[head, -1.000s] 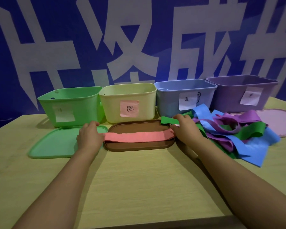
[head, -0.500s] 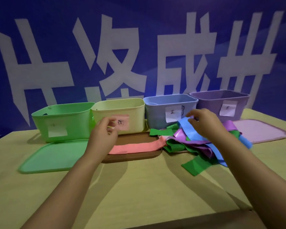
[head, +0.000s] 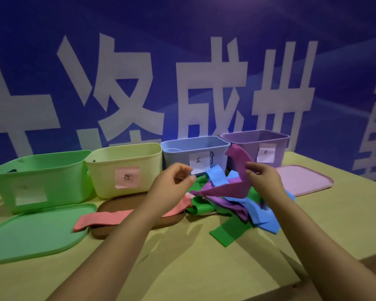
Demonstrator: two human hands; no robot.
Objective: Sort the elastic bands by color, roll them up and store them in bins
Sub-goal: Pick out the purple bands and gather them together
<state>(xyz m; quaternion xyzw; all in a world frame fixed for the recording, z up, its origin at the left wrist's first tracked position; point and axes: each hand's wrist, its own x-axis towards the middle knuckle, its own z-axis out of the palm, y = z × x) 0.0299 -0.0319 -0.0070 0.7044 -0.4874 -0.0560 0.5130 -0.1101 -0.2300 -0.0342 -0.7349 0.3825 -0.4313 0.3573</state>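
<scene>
Change: since half a second ago the right hand (head: 264, 181) has lifted a purple elastic band (head: 224, 189) out of the pile; the left hand (head: 172, 185) has come across from beside the cream bin toward it.
Right hand: fingers (head: 251, 166) pinch the purple elastic band near its upper fold, held above the pile.
Left hand: fingers (head: 188, 170) loosely curled, thumb close to forefinger, grasping nothing that can be made out.
Band position: raised over the pile of blue, green and purple elastic bands (head: 237, 205), in front of the pale blue plastic bin (head: 182, 148).
Key relation: long axis of the band slopes from its high end at the right hand down and left to a free end just right of the left hand. Left hand is the nearer to that free end.
Judgement: next move likely calls for the left hand to take the low end, so the band can be drawn straight for rolling.
Destination: purple plastic bin (head: 278, 140), far right of the row, behind the right hand.
Already sorted out: pink elastic band (head: 109, 218) lies flat across the brown oval lid (head: 117, 203) on the wooden counter (head: 182, 268), its left end over the green lid (head: 37, 233).
Risk: neighbouring bands may drag up with the purple one.
</scene>
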